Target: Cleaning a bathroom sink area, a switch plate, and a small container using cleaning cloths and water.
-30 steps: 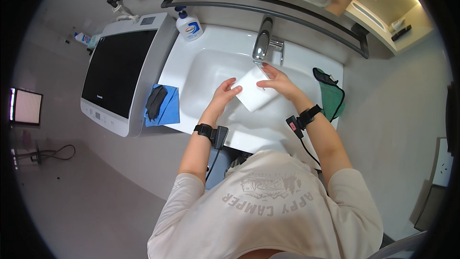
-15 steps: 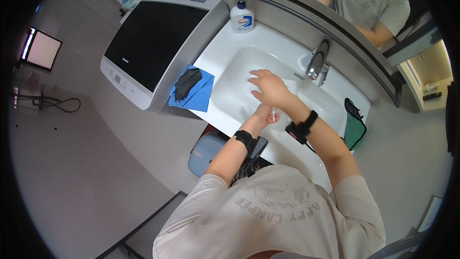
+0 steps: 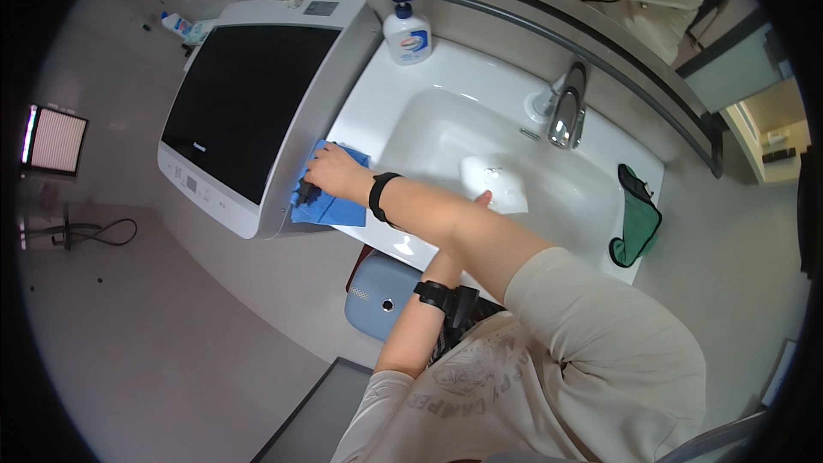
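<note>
My right hand point(image 3: 339, 173) reaches across to the left side of the washbasin point(image 3: 411, 150), its fingers curled over a dark grey cloth-like bundle point(image 3: 305, 192). Only part of the bundle shows beneath the fingers. Under it lies a folded blue cloth point(image 3: 330, 212) on the basin's left rim, against the washing machine. My left hand point(image 3: 482, 199) is over the basin, mostly hidden behind my right forearm, with just a fingertip showing. Beside that fingertip, a white, squarish patch point(image 3: 507, 193) with a bright glint shows in the bowl; I cannot tell what it is.
A chrome faucet point(image 3: 566, 111) stands at the back right of the basin. A white pump bottle point(image 3: 407, 34) sits at the back left corner, and a green cloth with black edging point(image 3: 636, 221) on the right rim. The washing machine point(image 3: 249, 103) adjoins on the left; a blue-grey bin point(image 3: 377, 296) is below.
My right hand has moved left from above the basin onto the dark bundle, its forearm now crossing over my left arm. My left hand has become mostly hidden.
</note>
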The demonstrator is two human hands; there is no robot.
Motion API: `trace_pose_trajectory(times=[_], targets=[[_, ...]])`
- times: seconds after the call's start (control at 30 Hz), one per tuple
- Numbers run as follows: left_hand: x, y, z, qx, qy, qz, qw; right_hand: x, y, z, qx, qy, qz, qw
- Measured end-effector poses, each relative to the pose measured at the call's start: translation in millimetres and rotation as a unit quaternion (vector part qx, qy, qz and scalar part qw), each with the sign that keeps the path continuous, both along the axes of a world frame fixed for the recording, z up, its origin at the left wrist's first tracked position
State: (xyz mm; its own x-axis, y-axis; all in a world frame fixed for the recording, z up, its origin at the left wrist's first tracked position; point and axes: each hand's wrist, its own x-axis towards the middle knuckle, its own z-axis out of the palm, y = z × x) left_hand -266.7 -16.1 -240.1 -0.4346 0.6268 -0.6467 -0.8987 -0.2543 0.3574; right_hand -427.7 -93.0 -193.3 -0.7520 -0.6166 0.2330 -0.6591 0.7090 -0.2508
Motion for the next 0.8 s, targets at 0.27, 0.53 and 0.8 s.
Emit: trace_pose_trajectory(times=[0.27,0.53,0.8], targets=[[-7,-15,-58,0.154,0.17,0.013,0.973,134,138,59,-0.461,-0.292,-0.126,0.828],[-6,34,17,-0.112,0.172,-0.038,0.978,254,317,16,-0.566,-0.007,-0.551,0.613],[29,74,59,-0.161,0.309,-0.02,0.937,227,286,-10,-0.404,0.117,-0.589,0.69]])
